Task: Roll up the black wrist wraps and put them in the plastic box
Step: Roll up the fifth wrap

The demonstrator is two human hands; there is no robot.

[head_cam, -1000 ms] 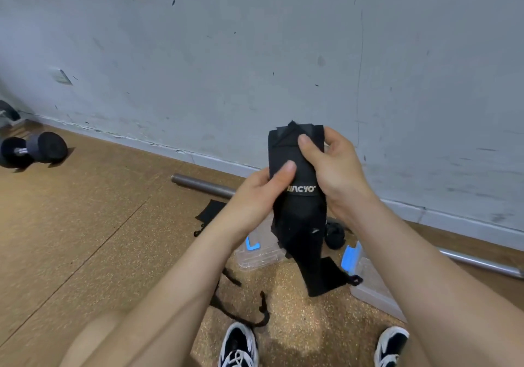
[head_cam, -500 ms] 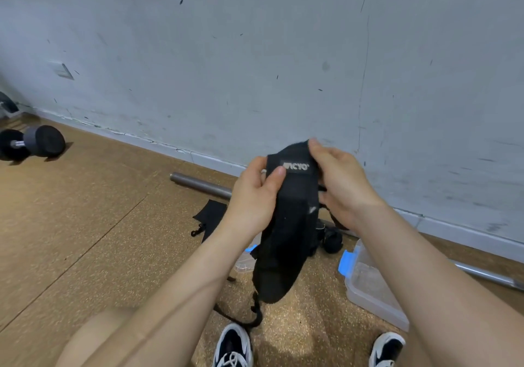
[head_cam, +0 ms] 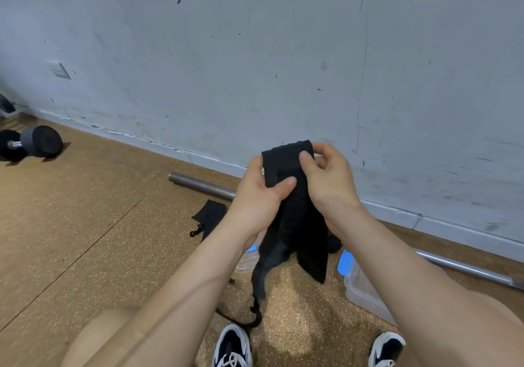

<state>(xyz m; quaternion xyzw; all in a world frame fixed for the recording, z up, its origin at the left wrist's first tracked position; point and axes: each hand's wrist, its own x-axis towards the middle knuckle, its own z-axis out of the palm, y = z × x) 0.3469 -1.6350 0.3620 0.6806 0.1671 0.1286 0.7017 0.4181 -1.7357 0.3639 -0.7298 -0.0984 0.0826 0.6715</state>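
A black wrist wrap (head_cam: 295, 213) hangs in the air in front of me, its top end folded over. My left hand (head_cam: 261, 196) pinches the wrap's left side with the thumb across the front. My right hand (head_cam: 326, 179) grips the top right, thumb on the folded end. The loose tail and a thin loop dangle toward the floor. A clear plastic box (head_cam: 365, 287) with a blue clip sits open on the floor at the right. Its lid (head_cam: 246, 262) lies partly hidden behind the wrap. Another black wrap (head_cam: 209, 216) lies flat on the floor to the left.
A steel barbell bar (head_cam: 204, 186) lies along the grey wall, reappearing at the right. A dumbbell (head_cam: 34, 144) rests at the far left on the cork floor. A small black roll (head_cam: 334, 245) sits behind the hanging wrap. My two shoes (head_cam: 232, 349) are at the bottom.
The top of the wrap has been turned over: the logo seen on the front earlier is out of sight, and both hands have shifted grip on the folded end.
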